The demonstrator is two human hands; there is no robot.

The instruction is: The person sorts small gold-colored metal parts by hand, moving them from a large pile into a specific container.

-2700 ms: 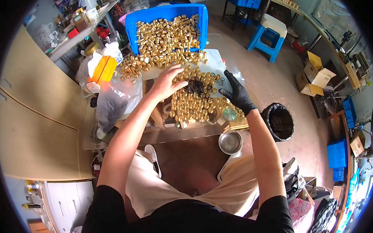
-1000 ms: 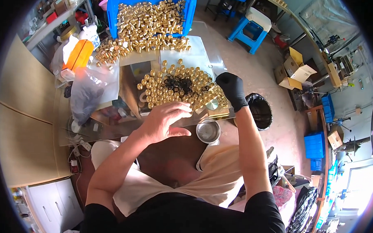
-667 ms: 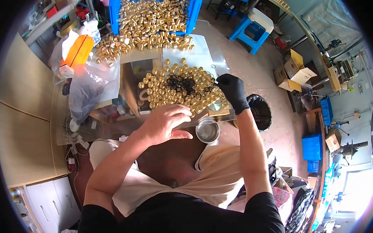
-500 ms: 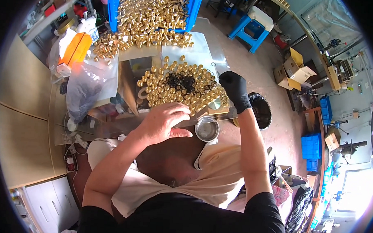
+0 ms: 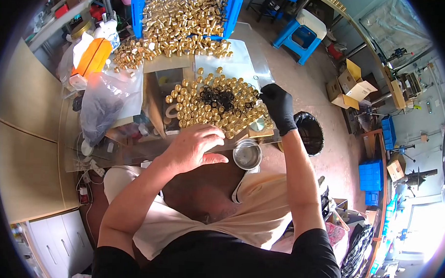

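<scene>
Many small round brass caps (image 5: 189, 108) lie spread over the near part of a transparent-topped table. A heap of thin black rubber rings (image 5: 218, 97) rests on top of them. My bare left hand (image 5: 198, 144) is at the near edge of the caps, its thumb apart from the fingers; the fingertips reach the nearest caps, though I cannot tell whether they touch. On the right side of the spread, my right hand (image 5: 278, 107) wears a black glove. Its fingers are drawn together in a pinch, and whatever lies between them is hidden.
Beyond the caps, a tipped blue bin (image 5: 234, 17) spills more brass pieces. An orange box (image 5: 92, 56) and a plastic bag (image 5: 102, 103) stand at the left. Below the table edge is a metal bowl (image 5: 247, 155); a black-lined bin (image 5: 311, 134) stands right of it.
My gloved right hand has shifted very slightly left and its fingers have turned a little. The left hand keeps its place and shape. The caps and rings look unchanged.
</scene>
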